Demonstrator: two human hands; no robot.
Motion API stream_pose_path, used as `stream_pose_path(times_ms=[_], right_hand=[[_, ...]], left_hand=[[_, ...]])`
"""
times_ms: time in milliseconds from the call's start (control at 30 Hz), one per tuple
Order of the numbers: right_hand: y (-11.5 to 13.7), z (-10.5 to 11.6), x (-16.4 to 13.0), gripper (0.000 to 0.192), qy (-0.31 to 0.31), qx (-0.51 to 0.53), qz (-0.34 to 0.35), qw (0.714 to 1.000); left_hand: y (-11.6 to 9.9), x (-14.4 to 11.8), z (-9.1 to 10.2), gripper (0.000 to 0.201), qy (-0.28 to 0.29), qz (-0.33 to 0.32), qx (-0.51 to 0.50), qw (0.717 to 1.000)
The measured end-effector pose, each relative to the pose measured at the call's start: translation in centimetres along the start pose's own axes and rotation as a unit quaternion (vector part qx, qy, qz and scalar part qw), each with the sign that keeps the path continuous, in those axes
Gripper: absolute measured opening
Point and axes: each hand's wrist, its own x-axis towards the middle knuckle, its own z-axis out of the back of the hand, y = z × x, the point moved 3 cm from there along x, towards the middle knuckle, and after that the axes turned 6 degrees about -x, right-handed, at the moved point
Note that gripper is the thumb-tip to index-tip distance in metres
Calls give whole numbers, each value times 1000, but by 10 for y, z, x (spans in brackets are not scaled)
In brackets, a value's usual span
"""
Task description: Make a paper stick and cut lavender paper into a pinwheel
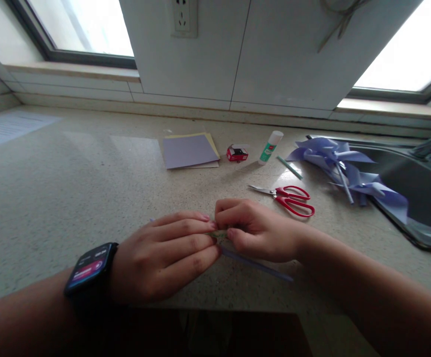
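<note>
Both hands meet at the near middle of the worktop [52, 198], pinched onto one thin purple paper strip [254, 264]. The strip's long axis runs left to right, slanting nearer toward the right, and it pokes out past the right hand [256, 230]. Left hand [163, 255] lies flat with fingers [186, 245] nearly straight, tips pressing the strip where the right hand's curled fingers nip it, so both are equally close.

Count on the far side: one red scissors [290, 198], one glue stick [270, 147], one small red stapler-looking thing [237, 153], one stack of paper sheets [190, 150], one purple pinwheel heap [349, 173] by the sink [423, 198].
</note>
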Motion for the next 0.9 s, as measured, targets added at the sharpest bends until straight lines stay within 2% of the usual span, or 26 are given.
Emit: stream_pose_path(times_ms=[167,333,633,767,900], right_hand=[[5,-6,4,14,-18,-26,-39,999],[6,-8,5,15,-21,-34,-43,998],[0,3,-3,12,10,-21,-4,1000],[-4,7,-8,12,36,-2,30,999],[-5,9,-9,15,20,20,38,999]], left_hand=[[-3,6,2,21,15,-18,15,1000],[-4,10,2,23,16,-21,17,999],[-1,2,0,27,4,-4,23,1000],[-2,4,3,28,27,-10,27,999],[-1,6,5,27,28,-5,24,999]])
